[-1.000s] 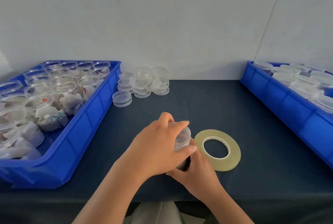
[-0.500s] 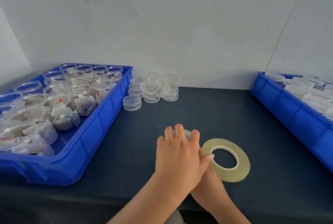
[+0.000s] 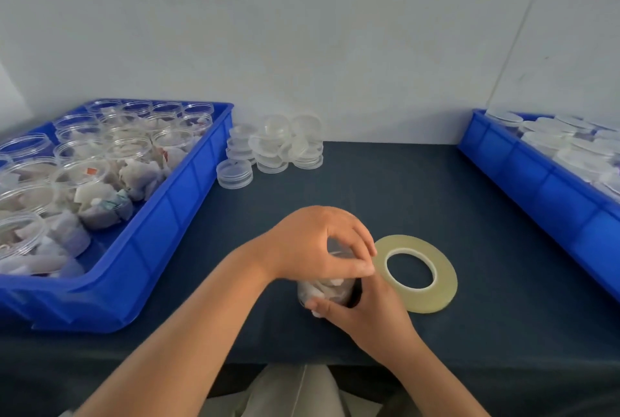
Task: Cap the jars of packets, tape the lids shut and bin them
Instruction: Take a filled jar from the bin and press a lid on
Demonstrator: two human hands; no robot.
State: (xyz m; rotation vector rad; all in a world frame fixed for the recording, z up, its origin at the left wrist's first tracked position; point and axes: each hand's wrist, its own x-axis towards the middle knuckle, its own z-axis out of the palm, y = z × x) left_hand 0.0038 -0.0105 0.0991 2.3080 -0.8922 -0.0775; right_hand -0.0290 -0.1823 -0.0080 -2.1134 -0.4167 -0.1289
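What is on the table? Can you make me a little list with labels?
jar: clear, upright, packets inside
left hand: grips its top from above
right hand: holds its lower side
tape roll: lies flat, right of the jar
left bin: open jars of packets
right bin: capped jars
loose lids: stacked beside the left bin

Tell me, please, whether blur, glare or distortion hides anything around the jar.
Head view: light is soft and even, with no hard shadows or glare; the wide-angle lens splays the left bin and right bin outward; the stacked lids look soft; the left hand and right hand, not blur, hide most of the jar.
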